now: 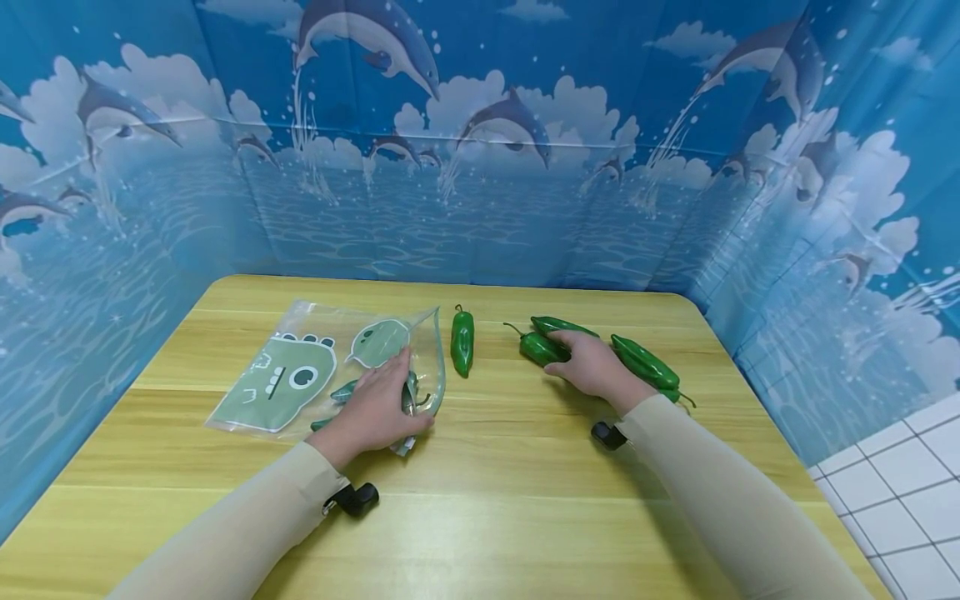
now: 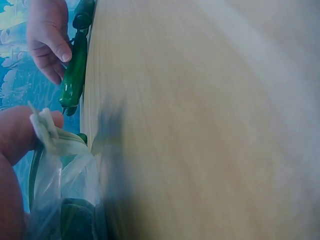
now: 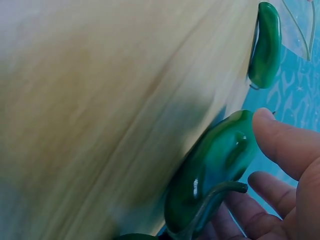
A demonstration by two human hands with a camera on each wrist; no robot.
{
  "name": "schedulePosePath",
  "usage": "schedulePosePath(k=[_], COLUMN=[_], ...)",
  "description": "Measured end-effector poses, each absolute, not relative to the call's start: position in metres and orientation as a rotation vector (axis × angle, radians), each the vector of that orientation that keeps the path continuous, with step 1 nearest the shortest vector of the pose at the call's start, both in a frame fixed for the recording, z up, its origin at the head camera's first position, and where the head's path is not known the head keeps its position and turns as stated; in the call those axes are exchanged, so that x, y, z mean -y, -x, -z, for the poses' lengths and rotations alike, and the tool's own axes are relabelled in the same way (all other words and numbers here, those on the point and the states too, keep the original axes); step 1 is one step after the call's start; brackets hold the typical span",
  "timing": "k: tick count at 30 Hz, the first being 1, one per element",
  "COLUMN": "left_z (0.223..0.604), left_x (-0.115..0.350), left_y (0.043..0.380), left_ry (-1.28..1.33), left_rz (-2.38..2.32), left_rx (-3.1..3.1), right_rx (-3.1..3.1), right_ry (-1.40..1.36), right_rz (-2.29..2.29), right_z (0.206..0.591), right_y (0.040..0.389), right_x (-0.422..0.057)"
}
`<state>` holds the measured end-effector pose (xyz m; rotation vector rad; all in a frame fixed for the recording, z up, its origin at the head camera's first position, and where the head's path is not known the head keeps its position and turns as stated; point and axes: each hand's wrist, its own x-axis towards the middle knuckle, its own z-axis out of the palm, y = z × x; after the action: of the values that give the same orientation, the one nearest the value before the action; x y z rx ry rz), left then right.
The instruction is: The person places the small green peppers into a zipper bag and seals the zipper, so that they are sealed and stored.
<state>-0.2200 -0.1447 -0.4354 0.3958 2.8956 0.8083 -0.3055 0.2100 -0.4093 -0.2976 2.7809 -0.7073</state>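
Note:
A clear zip bag [image 1: 300,312] printed with green cartoon monsters lies flat at the table's left, with green peppers [image 1: 343,392] inside it. My left hand [image 1: 378,408] lies over its open end and holds the bag's edge [image 2: 46,130] by the thumb. My right hand [image 1: 592,367] reaches over a green pepper [image 1: 538,348], thumb and fingers spread on either side of its right end. In the right wrist view, the thumb is close to a glossy pepper [image 3: 210,170]; whether it touches cannot be told. A lone pepper [image 1: 462,342] lies between the hands.
Another pepper [image 1: 562,325] lies just behind my right hand. More peppers [image 1: 645,362] lie to the right of it, partly overlapping. The wooden table [image 1: 495,517] backs onto a blue dolphin-print curtain [image 1: 480,208]. White tiles [image 1: 900,475] show at the right.

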Motion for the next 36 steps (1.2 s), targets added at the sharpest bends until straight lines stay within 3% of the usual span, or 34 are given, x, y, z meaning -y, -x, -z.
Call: schedulePosePath(k=[20,36], left_z=[0.4318,0.4348], left_x=[0.1430,0.1426], left_y=[0.2177,0.2171], left_ry=[-0.388,-0.389], left_rz=[-0.807,-0.805], left_rx=[-2.893,-2.908], right_rx=[-2.855,-2.846], right_ry=[0.330,0.290], right_rz=[0.424,0.448], right_z=[0.4187,0.4193], right_y=[0.3037,0.3035], right_x=[-0.2071,-0.2066])
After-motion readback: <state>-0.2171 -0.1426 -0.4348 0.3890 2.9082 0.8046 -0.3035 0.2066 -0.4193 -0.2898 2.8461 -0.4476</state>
